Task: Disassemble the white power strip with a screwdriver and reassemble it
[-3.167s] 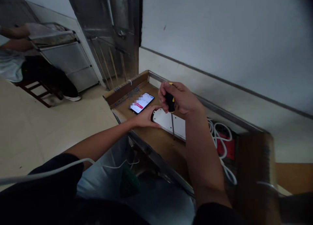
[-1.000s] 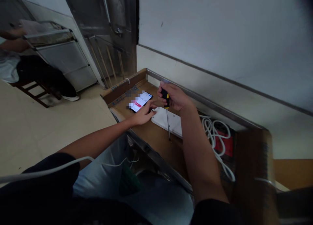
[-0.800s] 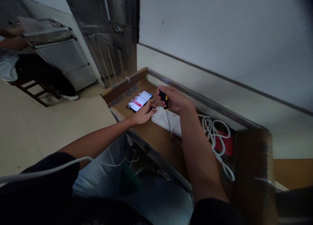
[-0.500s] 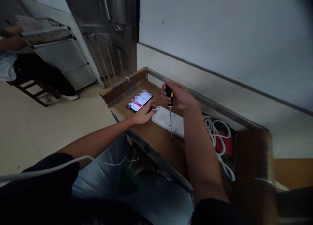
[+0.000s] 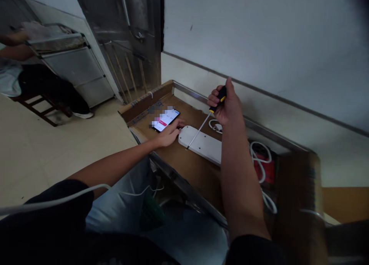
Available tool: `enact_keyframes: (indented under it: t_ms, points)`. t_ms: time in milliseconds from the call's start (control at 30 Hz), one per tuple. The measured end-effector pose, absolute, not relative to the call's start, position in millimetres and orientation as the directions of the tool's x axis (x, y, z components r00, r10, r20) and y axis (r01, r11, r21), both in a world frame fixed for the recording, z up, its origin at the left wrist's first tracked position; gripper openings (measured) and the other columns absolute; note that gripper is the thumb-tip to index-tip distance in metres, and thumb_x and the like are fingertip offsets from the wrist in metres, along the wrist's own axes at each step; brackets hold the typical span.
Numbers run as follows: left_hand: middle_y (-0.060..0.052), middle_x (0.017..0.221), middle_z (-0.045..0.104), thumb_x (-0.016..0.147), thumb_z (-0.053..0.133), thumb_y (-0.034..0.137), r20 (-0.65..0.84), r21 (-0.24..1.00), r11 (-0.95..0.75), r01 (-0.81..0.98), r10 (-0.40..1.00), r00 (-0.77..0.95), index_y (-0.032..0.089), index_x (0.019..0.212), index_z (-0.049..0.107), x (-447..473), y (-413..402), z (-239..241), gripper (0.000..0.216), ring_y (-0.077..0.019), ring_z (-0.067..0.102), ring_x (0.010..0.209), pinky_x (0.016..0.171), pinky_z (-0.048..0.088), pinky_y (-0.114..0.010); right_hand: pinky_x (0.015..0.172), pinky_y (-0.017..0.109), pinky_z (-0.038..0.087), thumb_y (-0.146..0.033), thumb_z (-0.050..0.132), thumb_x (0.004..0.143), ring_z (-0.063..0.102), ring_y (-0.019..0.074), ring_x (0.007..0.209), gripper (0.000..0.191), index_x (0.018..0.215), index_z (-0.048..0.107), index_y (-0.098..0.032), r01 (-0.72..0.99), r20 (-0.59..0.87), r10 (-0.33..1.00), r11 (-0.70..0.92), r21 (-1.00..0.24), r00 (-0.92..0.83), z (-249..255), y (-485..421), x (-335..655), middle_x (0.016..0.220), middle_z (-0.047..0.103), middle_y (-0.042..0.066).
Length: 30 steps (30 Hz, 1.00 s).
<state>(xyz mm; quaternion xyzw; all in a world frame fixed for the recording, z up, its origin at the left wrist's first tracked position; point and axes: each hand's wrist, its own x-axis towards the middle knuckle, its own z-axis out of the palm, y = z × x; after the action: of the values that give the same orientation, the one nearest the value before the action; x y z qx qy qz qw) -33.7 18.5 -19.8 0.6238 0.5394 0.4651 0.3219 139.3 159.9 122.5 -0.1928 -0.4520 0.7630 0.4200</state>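
A white power strip (image 5: 201, 143) lies face down on a brown cardboard-lined tabletop (image 5: 184, 165). My right hand (image 5: 226, 105) is raised above it, closed around the black and yellow handle of a screwdriver (image 5: 204, 120). The shaft slants down to the left and its tip meets the strip's near left corner. My left hand (image 5: 170, 133) rests on the table at the strip's left end, fingers curled against it. A lit phone (image 5: 165, 120) lies just beyond that hand.
The strip's white cable (image 5: 261, 161) coils to the right over something red (image 5: 266, 172). A metal rail (image 5: 259, 128) runs along the wall. A cardboard flap (image 5: 300, 203) stands at the right. Another person (image 5: 17, 65) sits far left by a metal cabinet (image 5: 75, 65).
My right hand has lifted and moved right with the screwdriver, tilting it from nearly upright to a slant. The tip has gone from the strip's middle to its left corner. The left hand stays.
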Motion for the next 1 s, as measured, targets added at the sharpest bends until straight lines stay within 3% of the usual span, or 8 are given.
enact_keyframes:
  t_ms: [233, 567, 1000]
  points:
    - [-0.011, 0.134, 0.072, 0.085, 0.045, 0.021, 0.217, 0.904, -0.188, 0.384, 0.975, -0.035, 0.021, 0.129, 0.058, -34.8, 20.1, -18.8, 0.046, -0.0294, 0.066, 0.128, 0.116, 0.048, -0.052, 0.045, 0.024, 0.03, -0.081, 0.066, 0.084, 0.034, 0.006, 0.052, 0.065, 0.077, 0.04, -0.022, -0.517, 0.102, 0.912, -0.131, -0.846, -0.398, 105.0, 177.2, 135.1, 0.063, 0.041, -0.004]
    - [-0.012, 0.135, 0.072, 0.084, 0.044, 0.021, 0.191, 0.907, -0.157, 0.39, 0.98, -0.05, 0.019, 0.135, 0.058, -34.0, 20.7, -17.8, 0.053, -0.0303, 0.066, 0.13, 0.116, 0.048, -0.052, 0.045, 0.021, 0.032, -0.081, 0.069, 0.081, 0.037, 0.0039, 0.05, 0.066, 0.076, 0.04, -0.021, -0.55, 0.006, 0.94, -0.195, -0.812, -0.342, 91.9, 185.2, 131.8, 0.061, 0.045, -0.006]
    - [-0.011, 0.138, 0.071, 0.083, 0.044, 0.019, 0.182, 0.904, -0.144, 0.402, 0.982, -0.058, 0.02, 0.136, 0.058, -32.2, 18.5, -14.6, 0.055, -0.0287, 0.065, 0.132, 0.117, 0.047, -0.051, 0.041, 0.017, 0.033, -0.07, 0.063, 0.093, 0.039, 0.0032, 0.048, 0.056, 0.077, 0.043, -0.021, -0.601, -0.095, 0.961, -0.237, -0.764, -0.259, 88.5, 185.2, 127.6, 0.059, 0.047, -0.007]
